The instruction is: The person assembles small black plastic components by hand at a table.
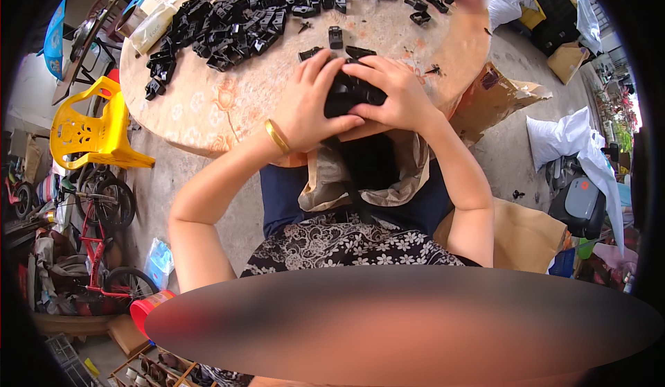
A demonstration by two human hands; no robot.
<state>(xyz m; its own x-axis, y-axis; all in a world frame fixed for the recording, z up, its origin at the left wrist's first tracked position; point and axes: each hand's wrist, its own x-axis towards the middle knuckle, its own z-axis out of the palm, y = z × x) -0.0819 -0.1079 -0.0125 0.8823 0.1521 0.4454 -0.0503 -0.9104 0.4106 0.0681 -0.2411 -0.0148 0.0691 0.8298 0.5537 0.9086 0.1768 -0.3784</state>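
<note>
At the near edge of the round table, my left hand (pixel 305 106) and my right hand (pixel 398 92) are cupped from both sides around a cluster of black plastic parts (pixel 341 98). Their thumbs come close together in front of it. How many parts lie between the palms is hidden. Just past my fingers sit a single black plastic part (pixel 336 37) and another dark piece (pixel 359 52). Below my hands, a brown paper sack (pixel 320 185) stands with its mouth open between my knees, dark inside.
A large heap of black plastic parts (pixel 235 30) covers the far left of the patterned tablecloth (pixel 197 113). A yellow plastic chair (pixel 86 127) stands to the left, near a red bicycle (pixel 93 248). White sacks (pixel 561 137) and torn brown paper (pixel 495 99) are on the right.
</note>
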